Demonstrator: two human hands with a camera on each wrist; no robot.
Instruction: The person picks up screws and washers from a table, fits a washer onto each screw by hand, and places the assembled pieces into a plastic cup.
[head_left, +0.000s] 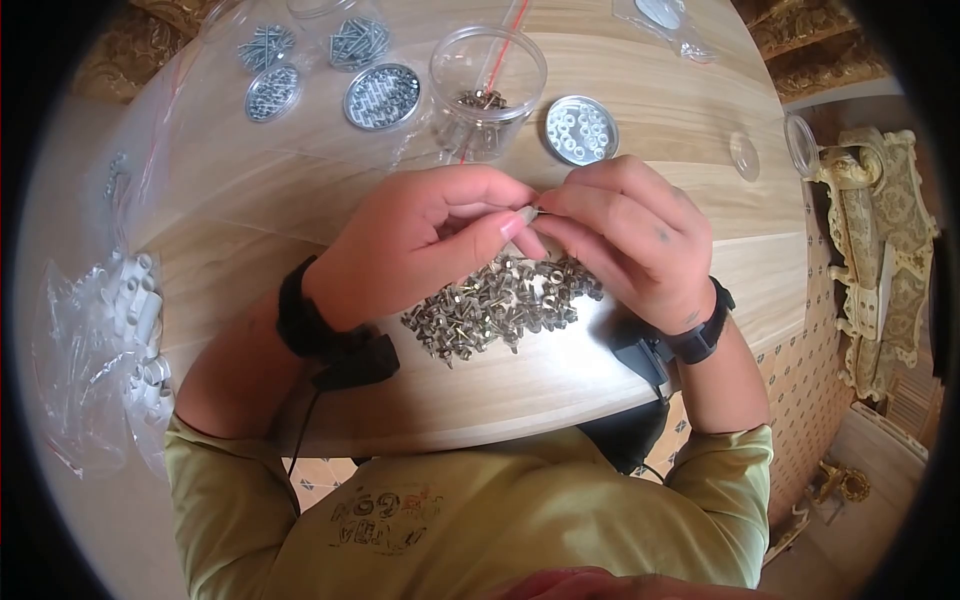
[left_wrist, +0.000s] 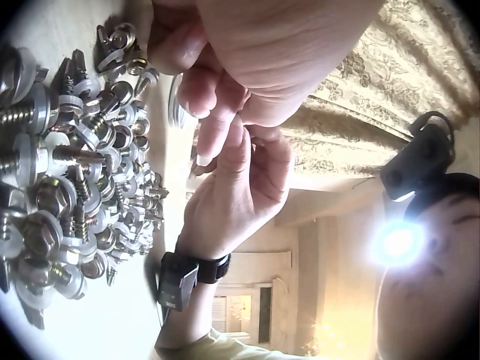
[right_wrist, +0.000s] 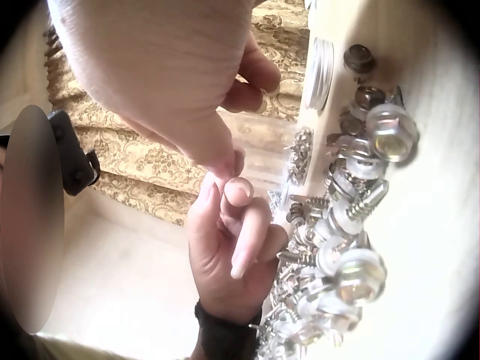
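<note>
Over a heap of hex-head screws with pale washers [head_left: 485,305], both hands meet at their fingertips. My left hand [head_left: 430,230] pinches a small metallic piece [head_left: 541,211] between thumb and forefinger. From the other side, my right hand [head_left: 640,230] grips the same piece with thumb and fingertips. Fingers cover nearly all of it, and I cannot tell its exact kind. The left wrist view shows the touching fingertips of the right hand [left_wrist: 232,195] beside the heap. In the right wrist view the left hand [right_wrist: 232,255] has its fingers curled near the right thumb.
Behind the hands stands a clear plastic jar [head_left: 488,75] with some screws inside. Right of it lies a round lid of white rings [head_left: 582,131]. Small metal parts fill a dish [head_left: 383,97] at the left, with long bolts [head_left: 359,43] behind. White pipe fittings [head_left: 140,300] lie far left.
</note>
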